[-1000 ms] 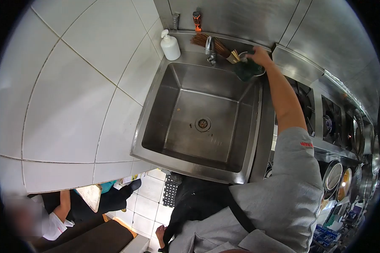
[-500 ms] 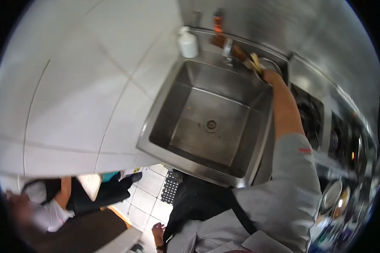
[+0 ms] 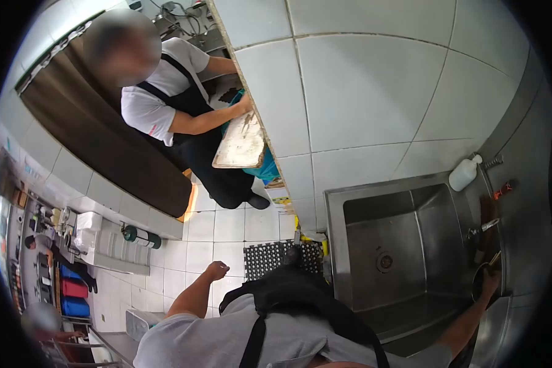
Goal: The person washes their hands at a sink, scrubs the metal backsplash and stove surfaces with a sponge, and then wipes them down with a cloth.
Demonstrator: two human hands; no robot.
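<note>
My right hand [image 3: 490,282] is closed at the far corner of the sink, beside a round metal bowl [image 3: 478,283]. Thin yellowish sticks [image 3: 494,259] stick up right by its fingers, but I cannot tell whether it grips these or the bowl rim. My left hand [image 3: 217,270] is held out over the tiled floor, its fingers curled and nothing in them. A steel sink [image 3: 438,264] with bare basin and drain lies in front of my right arm. Behind the bowl, a metal tap [image 3: 487,226] rises from the sink's back ledge.
A white pump bottle [image 3: 465,173] and an orange-handled tool [image 3: 503,190] stand along the sink back. Past the tiled partition [image 3: 362,92], a person [image 3: 178,98] handles a worn board [image 3: 242,144]. A black rubber mat [image 3: 267,260] lies on the floor; other people are farther left.
My view has swung left, bringing the person and the room behind into sight. My right hand stays at the bowl; my left hand shows more fully, away from my body.
</note>
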